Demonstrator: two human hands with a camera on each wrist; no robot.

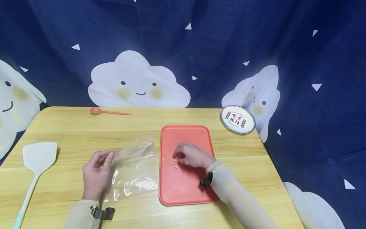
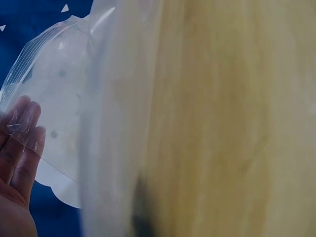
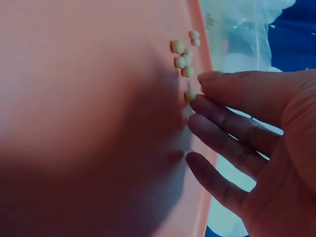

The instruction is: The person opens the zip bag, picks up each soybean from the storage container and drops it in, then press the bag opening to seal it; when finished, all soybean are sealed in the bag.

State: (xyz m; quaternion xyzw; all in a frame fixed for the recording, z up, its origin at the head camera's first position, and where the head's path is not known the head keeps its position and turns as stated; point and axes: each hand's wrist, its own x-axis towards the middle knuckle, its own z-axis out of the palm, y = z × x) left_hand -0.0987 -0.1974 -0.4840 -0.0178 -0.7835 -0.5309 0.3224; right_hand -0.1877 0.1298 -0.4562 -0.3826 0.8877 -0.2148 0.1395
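Note:
My left hand [image 1: 96, 173] grips the mouth edge of a clear zip-lock bag [image 1: 136, 173], which lies spread on the table. In the left wrist view the bag's ribbed seal [image 2: 30, 54] stands up beside the fingers [image 2: 24, 153]. My right hand [image 1: 193, 156] reaches over a red tray [image 1: 187, 135], fingers bent down. In the right wrist view several small round pale beans [image 3: 178, 61] lie by the fingertips, and a bean [image 3: 189, 95] is at the index fingertip. Thumb and index are apart there.
A white spatula [image 1: 40, 156] lies on the table [image 1: 134, 216] at the left. An orange-red spoon [image 1: 96, 111] is along the back edge. An oval plate [image 1: 237, 127] with red characters sits at the back right. Behind hangs a blue cloud-print curtain [image 1: 206, 41].

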